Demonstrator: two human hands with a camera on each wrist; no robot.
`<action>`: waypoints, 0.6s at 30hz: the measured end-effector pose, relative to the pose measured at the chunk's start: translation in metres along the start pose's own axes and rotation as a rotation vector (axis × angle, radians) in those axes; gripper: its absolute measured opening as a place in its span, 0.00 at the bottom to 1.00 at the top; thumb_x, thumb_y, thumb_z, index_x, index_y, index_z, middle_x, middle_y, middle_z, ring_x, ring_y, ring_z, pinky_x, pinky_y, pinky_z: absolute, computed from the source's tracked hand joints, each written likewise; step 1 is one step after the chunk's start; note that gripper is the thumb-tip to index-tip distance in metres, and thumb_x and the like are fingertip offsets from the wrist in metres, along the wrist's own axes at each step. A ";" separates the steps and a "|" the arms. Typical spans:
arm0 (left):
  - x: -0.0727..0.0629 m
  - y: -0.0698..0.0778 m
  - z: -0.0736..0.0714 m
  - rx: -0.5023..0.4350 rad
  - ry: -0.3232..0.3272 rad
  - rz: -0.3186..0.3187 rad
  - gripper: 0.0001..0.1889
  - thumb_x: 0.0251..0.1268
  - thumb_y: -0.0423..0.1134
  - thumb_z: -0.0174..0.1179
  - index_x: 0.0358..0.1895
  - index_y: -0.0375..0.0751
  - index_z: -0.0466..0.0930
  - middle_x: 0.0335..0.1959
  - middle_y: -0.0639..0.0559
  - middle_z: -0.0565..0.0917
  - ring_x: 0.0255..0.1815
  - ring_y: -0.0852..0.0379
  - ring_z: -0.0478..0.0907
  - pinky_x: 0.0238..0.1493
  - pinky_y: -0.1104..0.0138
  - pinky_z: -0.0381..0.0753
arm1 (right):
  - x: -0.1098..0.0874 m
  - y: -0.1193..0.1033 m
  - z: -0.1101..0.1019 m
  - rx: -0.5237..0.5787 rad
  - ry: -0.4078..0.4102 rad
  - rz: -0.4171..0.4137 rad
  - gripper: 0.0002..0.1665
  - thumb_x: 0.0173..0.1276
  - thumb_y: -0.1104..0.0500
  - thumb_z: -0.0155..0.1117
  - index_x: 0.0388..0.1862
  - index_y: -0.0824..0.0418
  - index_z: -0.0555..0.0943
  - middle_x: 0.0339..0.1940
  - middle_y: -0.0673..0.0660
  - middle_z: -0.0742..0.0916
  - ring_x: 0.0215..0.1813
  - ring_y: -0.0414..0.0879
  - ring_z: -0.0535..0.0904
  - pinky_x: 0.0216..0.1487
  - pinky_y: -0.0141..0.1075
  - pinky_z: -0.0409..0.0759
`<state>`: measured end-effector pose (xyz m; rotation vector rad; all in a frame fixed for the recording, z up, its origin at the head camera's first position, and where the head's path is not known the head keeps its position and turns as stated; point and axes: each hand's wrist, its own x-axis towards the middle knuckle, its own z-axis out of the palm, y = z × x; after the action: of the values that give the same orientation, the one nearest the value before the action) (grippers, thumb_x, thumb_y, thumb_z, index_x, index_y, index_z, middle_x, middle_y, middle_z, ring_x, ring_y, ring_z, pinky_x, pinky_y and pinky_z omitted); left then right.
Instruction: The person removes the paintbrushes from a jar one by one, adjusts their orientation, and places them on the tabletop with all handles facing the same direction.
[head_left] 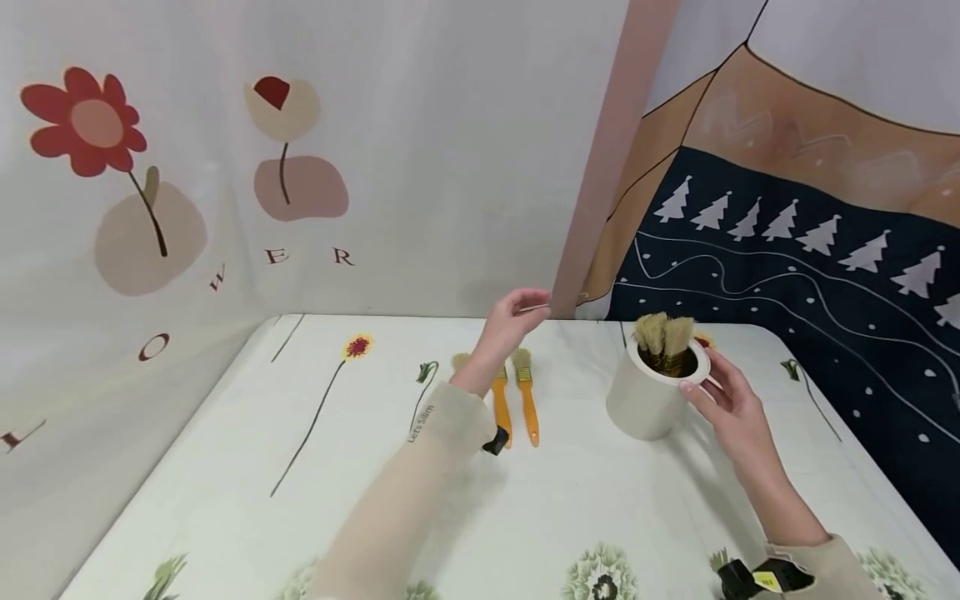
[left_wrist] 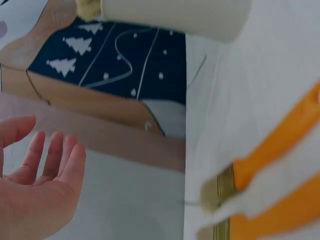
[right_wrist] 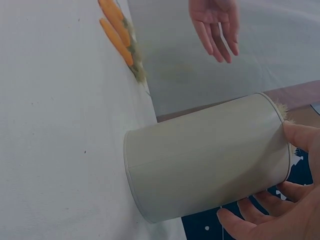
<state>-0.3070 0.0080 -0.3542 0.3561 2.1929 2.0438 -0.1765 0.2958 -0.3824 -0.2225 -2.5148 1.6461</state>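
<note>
Your empty, loose-fingered left grip (head_left: 510, 325) hovers past the brushes (head_left: 527, 395), handles (head_left: 530, 417) toward you; your right grip (head_left: 733, 410) holds the pot (head_left: 643, 404).

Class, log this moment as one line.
left hand: raised, empty | right hand: gripping white pot near rim | pot: brushes inside | table: orange-handled brushes lying
</note>
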 end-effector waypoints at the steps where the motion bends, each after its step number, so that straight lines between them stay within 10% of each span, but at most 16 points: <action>1: 0.000 0.001 0.004 0.005 -0.006 0.001 0.17 0.72 0.37 0.59 0.62 0.44 0.77 0.64 0.47 0.80 0.66 0.50 0.77 0.69 0.59 0.76 | 0.000 0.001 0.000 0.000 0.000 0.000 0.46 0.76 0.45 0.57 0.83 0.51 0.46 0.83 0.64 0.55 0.80 0.62 0.56 0.52 0.09 0.70; 18: -0.006 0.004 0.047 0.008 -0.023 0.010 0.16 0.71 0.36 0.60 0.60 0.46 0.78 0.61 0.50 0.82 0.61 0.53 0.79 0.65 0.66 0.80 | 0.000 -0.003 0.001 0.004 -0.003 0.023 0.46 0.76 0.44 0.56 0.83 0.48 0.44 0.83 0.63 0.53 0.81 0.62 0.54 0.55 0.11 0.72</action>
<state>-0.2896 0.0520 -0.3546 0.3898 2.1910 2.0265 -0.1770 0.2933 -0.3800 -0.2493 -2.5202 1.6606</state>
